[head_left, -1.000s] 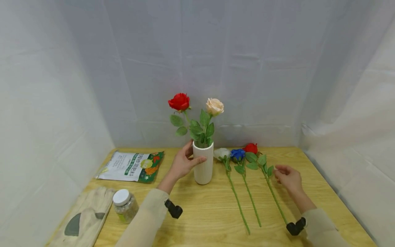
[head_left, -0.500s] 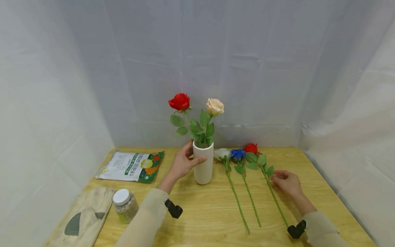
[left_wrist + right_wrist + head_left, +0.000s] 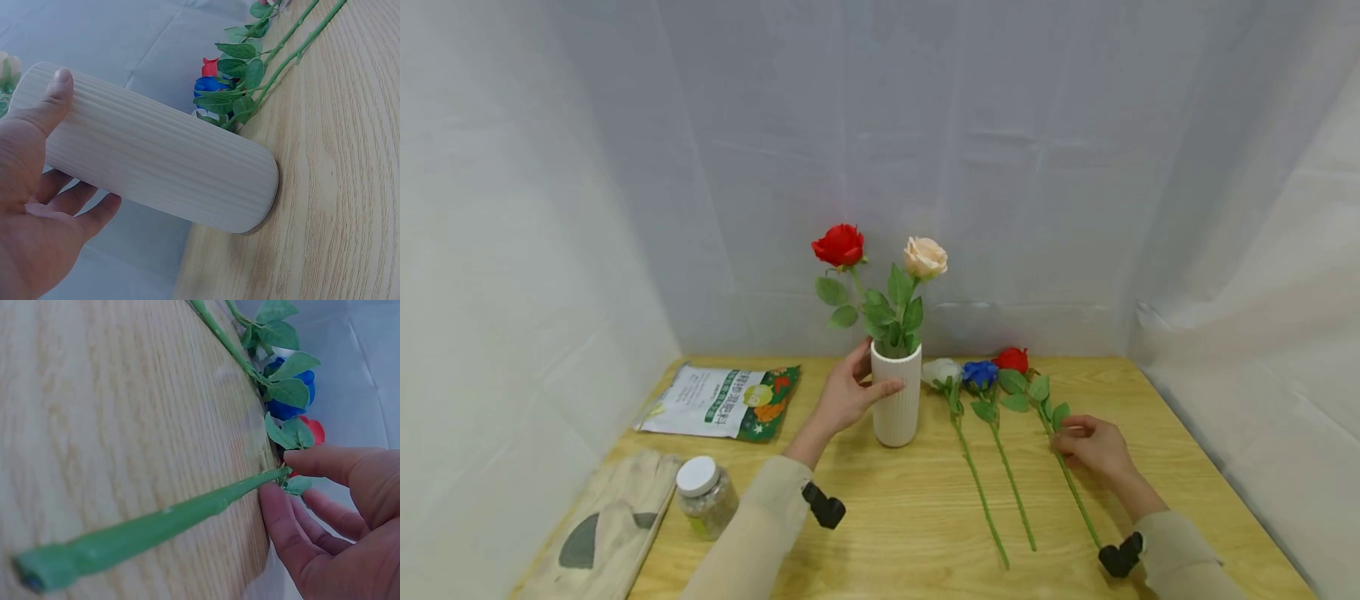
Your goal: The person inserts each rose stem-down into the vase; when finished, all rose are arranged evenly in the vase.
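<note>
A white ribbed vase (image 3: pixel 896 408) stands upright on the table, holding a red rose (image 3: pixel 839 246) and a cream rose (image 3: pixel 926 257). My left hand (image 3: pixel 848 398) grips its upper part, thumb in front and fingers round the far side; the left wrist view shows the thumb (image 3: pixel 55 100) on the ribs. At the right, my right hand (image 3: pixel 1094 446) pinches the green stem (image 3: pixel 156 525) of a second red rose (image 3: pixel 1012 360) just below its leaves, between thumb and forefinger. That rose lies flat on the table. Beside it lie a blue rose (image 3: pixel 981 375) and a white rose (image 3: pixel 942 372).
On the left of the wooden table (image 3: pixel 880 533) are a printed white and green bag (image 3: pixel 718 402), a white-lidded clear jar (image 3: pixel 707 500) and pale work gloves (image 3: pixel 606 533). White sheeting (image 3: pixel 985 167) encloses the back and sides.
My right hand has come down and left from beside the lying red rose, and its fingers have closed on the stem. The left hand and vase have stayed in place.
</note>
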Tool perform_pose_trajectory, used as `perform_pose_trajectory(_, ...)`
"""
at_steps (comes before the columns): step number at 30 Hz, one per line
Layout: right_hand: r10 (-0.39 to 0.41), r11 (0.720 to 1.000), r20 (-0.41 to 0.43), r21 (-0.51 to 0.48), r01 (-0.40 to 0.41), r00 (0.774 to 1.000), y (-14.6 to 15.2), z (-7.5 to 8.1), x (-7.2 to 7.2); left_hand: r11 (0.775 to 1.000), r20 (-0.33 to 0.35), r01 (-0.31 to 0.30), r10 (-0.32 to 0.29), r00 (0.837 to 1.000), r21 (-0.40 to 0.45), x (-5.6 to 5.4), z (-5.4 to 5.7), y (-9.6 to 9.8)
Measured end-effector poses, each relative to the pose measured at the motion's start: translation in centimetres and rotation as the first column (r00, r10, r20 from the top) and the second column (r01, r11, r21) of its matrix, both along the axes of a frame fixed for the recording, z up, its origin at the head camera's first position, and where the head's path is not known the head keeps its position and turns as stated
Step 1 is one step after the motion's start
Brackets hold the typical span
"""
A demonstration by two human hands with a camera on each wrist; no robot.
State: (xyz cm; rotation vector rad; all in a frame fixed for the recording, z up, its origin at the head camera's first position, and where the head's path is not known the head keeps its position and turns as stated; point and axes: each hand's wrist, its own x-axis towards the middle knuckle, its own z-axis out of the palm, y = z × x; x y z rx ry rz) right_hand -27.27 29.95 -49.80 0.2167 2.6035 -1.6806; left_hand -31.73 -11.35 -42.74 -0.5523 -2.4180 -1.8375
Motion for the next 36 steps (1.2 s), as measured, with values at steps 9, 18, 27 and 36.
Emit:
perform_pose_trajectory(9, 0.029, 0.998, 0.006, 0.055, -0.03, 1.0, 0.2, -0.1, -0.4, 1.0, 0.004, -0.002, 0.002, 1.0, -0.009, 0.0, 0.1, 0.0)
perform_pose_trajectory(18, 0.056, 0.995, 0.032, 0.079, -0.058, 0.998, 0.3, 0.5, -0.5, 1.0, -0.017, 0.005, -0.005, 1.0, -0.007, 0.0, 0.1, -0.1)
perform_pose_trajectory(27, 0.133, 0.986, 0.128, 0.084, -0.144, 0.983, 0.3, 1.3, -0.7, 1.0, -0.017, 0.009, -0.01, 1.0, -0.01, 0.0, -0.1, -0.1)
perform_pose_trajectory(36, 0.154, 0.987, 0.059, -0.043, -0.152, 0.986, 1.1, 1.8, -1.0, 1.0, -0.018, 0.002, -0.002, 1.0, -0.018, -0.1, 0.0, 0.0)
